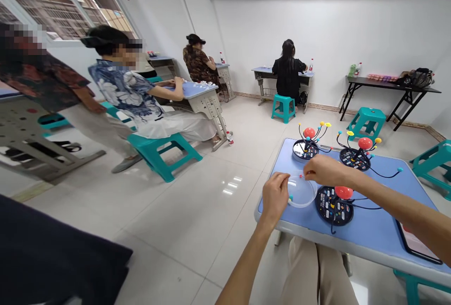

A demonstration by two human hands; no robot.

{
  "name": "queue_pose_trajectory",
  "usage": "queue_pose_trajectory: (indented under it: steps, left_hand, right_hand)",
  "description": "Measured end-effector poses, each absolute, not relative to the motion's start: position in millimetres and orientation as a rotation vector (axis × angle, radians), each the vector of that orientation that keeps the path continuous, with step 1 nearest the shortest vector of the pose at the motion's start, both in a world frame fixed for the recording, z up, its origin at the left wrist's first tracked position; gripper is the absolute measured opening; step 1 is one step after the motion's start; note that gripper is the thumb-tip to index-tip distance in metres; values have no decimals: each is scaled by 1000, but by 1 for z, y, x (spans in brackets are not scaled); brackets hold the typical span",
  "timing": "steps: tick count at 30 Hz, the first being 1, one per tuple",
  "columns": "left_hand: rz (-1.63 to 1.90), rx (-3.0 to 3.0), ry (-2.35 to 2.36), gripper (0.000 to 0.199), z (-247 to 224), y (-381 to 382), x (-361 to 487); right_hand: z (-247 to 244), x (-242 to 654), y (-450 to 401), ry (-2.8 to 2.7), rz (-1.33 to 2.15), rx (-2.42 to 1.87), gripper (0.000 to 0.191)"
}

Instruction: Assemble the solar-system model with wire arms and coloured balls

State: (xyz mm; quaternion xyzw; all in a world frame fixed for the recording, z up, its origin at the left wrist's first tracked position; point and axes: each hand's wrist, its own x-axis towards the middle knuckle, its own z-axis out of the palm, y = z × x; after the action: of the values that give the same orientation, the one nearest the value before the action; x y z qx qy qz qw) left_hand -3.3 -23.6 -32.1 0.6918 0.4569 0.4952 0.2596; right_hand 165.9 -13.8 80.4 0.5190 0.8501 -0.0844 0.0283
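Observation:
My left hand is at the left rim of a round clear plastic dish, its fingers pinched on a small teal bead. My right hand hangs over the dish's far rim, fingers drawn together near a tiny red speck. Whether it holds anything is hidden. To the right of the dish, on a blue desk, stands a black disc model with a red ball and wires. Two similar models stand beyond it, with yellow and blue tips.
A phone lies at the desk's right edge, under my right forearm. Teal stools stand around the room. Several people sit at desks to the left and ahead, and a standing person is at far left. A black table stands by the far wall.

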Motion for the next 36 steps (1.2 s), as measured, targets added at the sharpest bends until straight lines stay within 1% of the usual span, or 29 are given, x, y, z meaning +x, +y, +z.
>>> queue_pose_trajectory:
  steps: [4, 6, 8, 10, 14, 19, 22, 24, 26, 27, 31, 36]
  left_hand:
    - [1215, 2018, 1308, 29, -53, -36, -30]
    - [1167, 2068, 1290, 32, -62, -40, -31]
    - [1164, 2094, 1283, 32, -69, -42, -28]
    - [1181, 2097, 1298, 32, -73, -40, -27]
    - [1197, 2071, 1289, 29, -73, -36, -29]
    - [1286, 2020, 1302, 29, -59, -53, -35]
    - [1361, 2023, 1163, 25, -51, -80, -27]
    - [1348, 2025, 996, 24, -51, -99, -15]
    - [1319, 2008, 869, 24, -54, -115, -1]
    - [1306, 2004, 815, 26, -56, -121, 7]
    - [1313, 2014, 684, 34, -65, -134, 30]
    - [1399, 2001, 677, 22, -69, -137, 44]
  right_hand:
    - [45, 124, -7, 2481, -307, 1444, 16]
    - [30, 111, -8, 2451, -311, 1432, 19]
    - [21, 104, -10, 2450, -308, 1437, 24]
    - [17, 101, -12, 2451, -308, 1456, 23]
    - [32, 106, -17, 2474, -315, 1551, 17]
    - [91, 144, -43, 2655, -388, 1749, 29]
    - [119, 177, -80, 2883, -894, 2006, 21]
    - [120, 196, -109, 2848, -1243, 2150, 19]
    - [105, 209, -136, 2758, -1609, 2226, 24]
    - [94, 213, -147, 2700, -1739, 2276, 27]
    - [46, 217, -175, 2439, -2090, 2524, 33]
    - [10, 205, -185, 2191, -2479, 2655, 34]
